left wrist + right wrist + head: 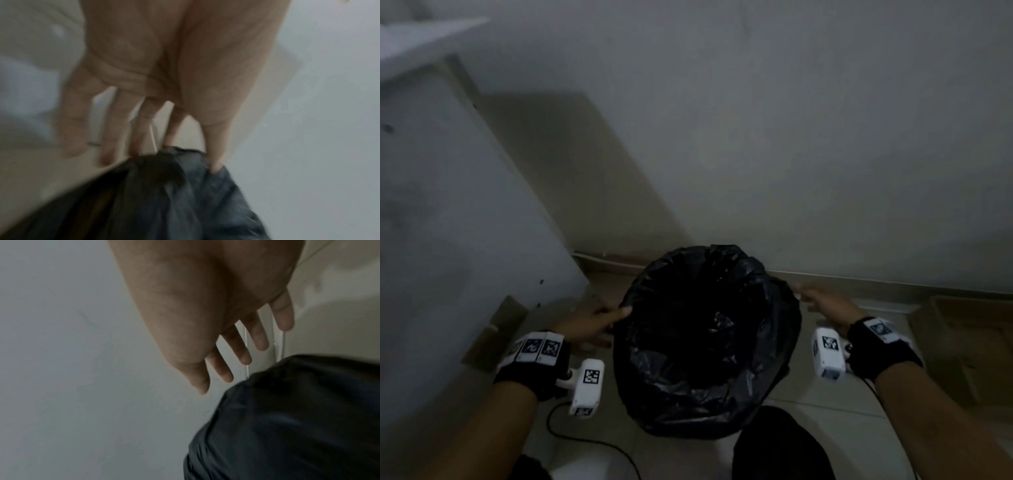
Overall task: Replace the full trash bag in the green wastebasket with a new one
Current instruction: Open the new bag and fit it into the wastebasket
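Head view, nearest first: two bare forearms reach down and forward, each wearing a black wrist strap with a small white camera block and square black-and-white tags. A thin black cable (585, 442) loops over the pale tiled floor (825, 404) under the left forearm, and a dark rounded shape, maybe a knee, sits low in the middle, too dim to be sure.

Between the forearms stands the one wastebasket, wholly covered by a black trash bag (705, 342); none of its green shows. The bag is thin, crinkled, glossy plastic, its mouth round and open, its edge draped down over the outside. Something small and crumpled lies deep inside, too dark to name.

The left hand (592, 325) is at the bag's left edge. From its wrist camera the fingers (111, 129) run nearly straight and spread, with the thumb and forefinger tips sunk into a bunched fold of the plastic (185, 194); a light pinch, though blur makes the hold uncertain.

The right hand (822, 303) hovers just beside the right edge, fingers (236, 345) straight and apart, holding nothing, clear of the bag (287, 418).

Flat brown cardboard (962, 342) lies on the right, another piece (496, 329) leans on the left by a white panel (448, 205). Beyond, a skirting strip and a plain grey wall (791, 137).
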